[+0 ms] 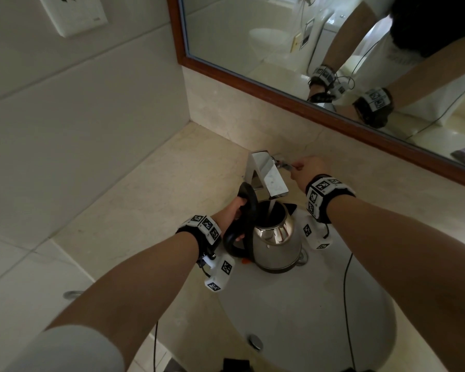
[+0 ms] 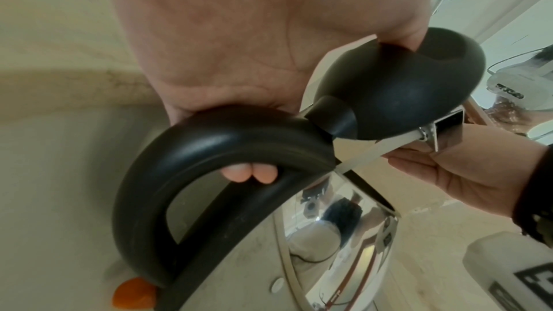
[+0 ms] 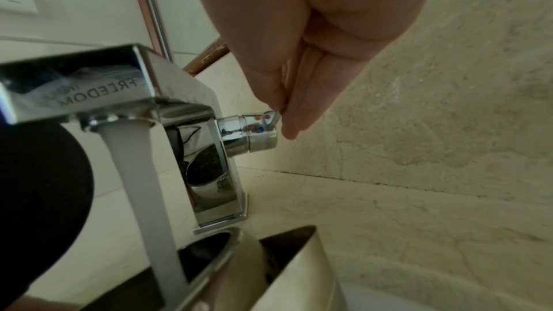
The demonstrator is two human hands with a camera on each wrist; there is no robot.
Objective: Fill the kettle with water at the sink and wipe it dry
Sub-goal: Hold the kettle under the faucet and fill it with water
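Both of my hands were busy: my left hand [image 1: 234,210] curled round the black handle [image 2: 185,150] of the kettle [image 1: 277,242], held in the sink [image 1: 306,304] under the tap [image 1: 266,173], water [image 3: 140,186] pouring in; my right hand [image 1: 309,170] pinched the tap lever [image 3: 274,116].

Steel kettle [image 1: 275,242] upright in sink [image 1: 360,331], lid [image 1: 246,196] open
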